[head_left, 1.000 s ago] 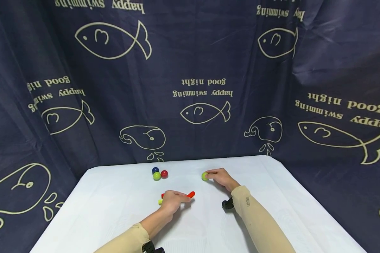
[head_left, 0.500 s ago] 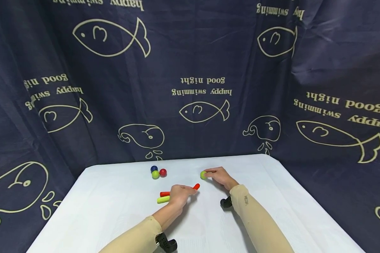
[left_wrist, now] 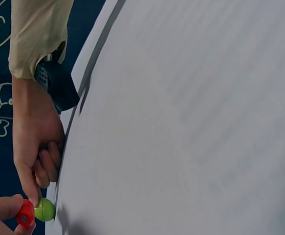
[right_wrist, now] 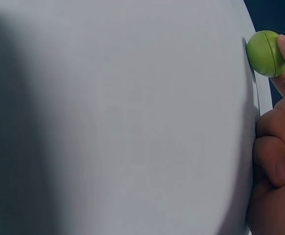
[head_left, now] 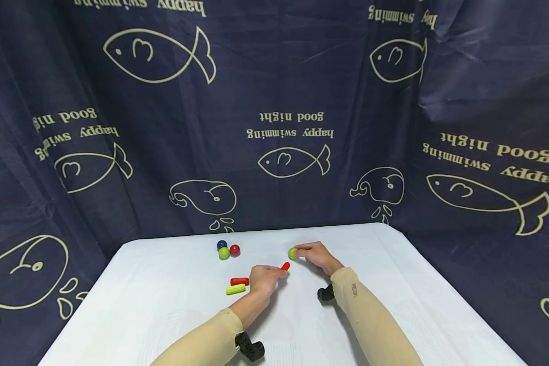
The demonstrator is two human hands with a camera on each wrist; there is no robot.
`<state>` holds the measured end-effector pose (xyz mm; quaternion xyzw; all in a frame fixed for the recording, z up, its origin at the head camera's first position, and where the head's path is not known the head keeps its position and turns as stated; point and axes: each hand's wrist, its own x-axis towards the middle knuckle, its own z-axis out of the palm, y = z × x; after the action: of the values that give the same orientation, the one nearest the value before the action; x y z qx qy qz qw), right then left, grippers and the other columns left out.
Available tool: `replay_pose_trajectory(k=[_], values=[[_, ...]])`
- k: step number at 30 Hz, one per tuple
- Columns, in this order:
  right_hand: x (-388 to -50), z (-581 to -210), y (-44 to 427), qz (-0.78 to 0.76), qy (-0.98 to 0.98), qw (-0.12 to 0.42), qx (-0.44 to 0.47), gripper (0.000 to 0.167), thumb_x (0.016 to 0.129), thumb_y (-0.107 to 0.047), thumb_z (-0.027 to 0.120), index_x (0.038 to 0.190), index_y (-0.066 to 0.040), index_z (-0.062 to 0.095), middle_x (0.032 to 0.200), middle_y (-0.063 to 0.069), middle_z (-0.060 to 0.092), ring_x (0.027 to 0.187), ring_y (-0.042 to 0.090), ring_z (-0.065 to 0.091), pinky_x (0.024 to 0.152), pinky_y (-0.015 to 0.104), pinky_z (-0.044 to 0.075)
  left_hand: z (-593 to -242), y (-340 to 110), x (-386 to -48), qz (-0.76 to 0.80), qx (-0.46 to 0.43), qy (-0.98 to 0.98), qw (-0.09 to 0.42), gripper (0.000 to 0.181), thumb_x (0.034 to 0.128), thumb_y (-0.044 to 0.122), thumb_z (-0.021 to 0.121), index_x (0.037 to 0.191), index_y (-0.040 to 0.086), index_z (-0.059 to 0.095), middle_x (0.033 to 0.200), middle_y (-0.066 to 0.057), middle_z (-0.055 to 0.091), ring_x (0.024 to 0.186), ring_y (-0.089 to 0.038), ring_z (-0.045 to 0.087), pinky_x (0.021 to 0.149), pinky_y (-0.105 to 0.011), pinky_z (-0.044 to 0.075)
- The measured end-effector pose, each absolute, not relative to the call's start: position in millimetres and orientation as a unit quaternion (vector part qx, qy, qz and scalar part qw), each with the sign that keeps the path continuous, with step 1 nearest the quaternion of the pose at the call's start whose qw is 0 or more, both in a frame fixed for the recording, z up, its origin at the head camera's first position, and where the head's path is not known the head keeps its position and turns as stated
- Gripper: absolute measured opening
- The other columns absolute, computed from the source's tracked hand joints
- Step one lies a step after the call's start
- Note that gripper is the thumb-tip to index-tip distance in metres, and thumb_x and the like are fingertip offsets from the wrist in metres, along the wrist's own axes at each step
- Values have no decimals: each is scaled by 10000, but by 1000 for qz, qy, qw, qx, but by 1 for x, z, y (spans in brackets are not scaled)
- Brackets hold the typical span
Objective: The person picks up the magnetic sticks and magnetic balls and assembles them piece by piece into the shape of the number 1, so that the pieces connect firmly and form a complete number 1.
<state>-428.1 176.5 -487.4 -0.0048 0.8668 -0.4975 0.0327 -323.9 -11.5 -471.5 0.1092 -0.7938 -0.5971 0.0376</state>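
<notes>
In the head view my left hand pinches a red stick between thumb and fingers, its far end showing past the fingertips. My right hand holds a light green ball on the table, just beyond that stick. The left wrist view shows the red stick end-on, close beside the green ball; whether they touch I cannot tell. In the right wrist view, thumb and finger of the right hand pinch the green ball, with the other fingers curled.
A blue ball, a green ball and a red ball sit grouped at the back left of the white table. Left of my left hand lie another red stick and a yellow-green stick. A dark curtain hangs behind.
The left hand has moved forward and right with the red stick, bringing it near the green ball and uncovering the two sticks on the table. The right hand keeps its grip on the ball.
</notes>
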Motion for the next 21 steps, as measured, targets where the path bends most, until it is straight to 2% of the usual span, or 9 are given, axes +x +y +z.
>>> replay_pose_trajectory(k=[5, 11, 21], values=[[-427, -487, 177, -494, 869, 28, -14, 368, 804, -383, 821, 1133, -223, 788, 1202, -15, 724, 865, 144, 541, 725, 256, 433, -475, -8, -328, -601, 115, -790, 48, 151, 755, 152, 845, 798, 43, 750, 789, -47, 713, 748, -181, 602, 655, -311, 470], [-429, -486, 176, -495, 869, 28, -10, 361, 809, -376, 819, 1135, -223, 788, 1244, 1, 716, 911, 147, 556, 755, 257, 444, -478, -4, -334, -595, 121, -792, 65, 155, 764, 170, 852, 805, 59, 753, 788, -34, 719, 766, -177, 630, 714, -346, 506], [-427, -487, 174, -501, 865, 26, -5, 347, 803, -370, 830, 1114, -222, 794, 1163, -27, 732, 827, 142, 502, 703, 259, 406, -478, 9, -340, -572, 140, -806, 65, 167, 780, 197, 847, 811, 66, 748, 807, -33, 726, 775, -185, 644, 732, -385, 527]])
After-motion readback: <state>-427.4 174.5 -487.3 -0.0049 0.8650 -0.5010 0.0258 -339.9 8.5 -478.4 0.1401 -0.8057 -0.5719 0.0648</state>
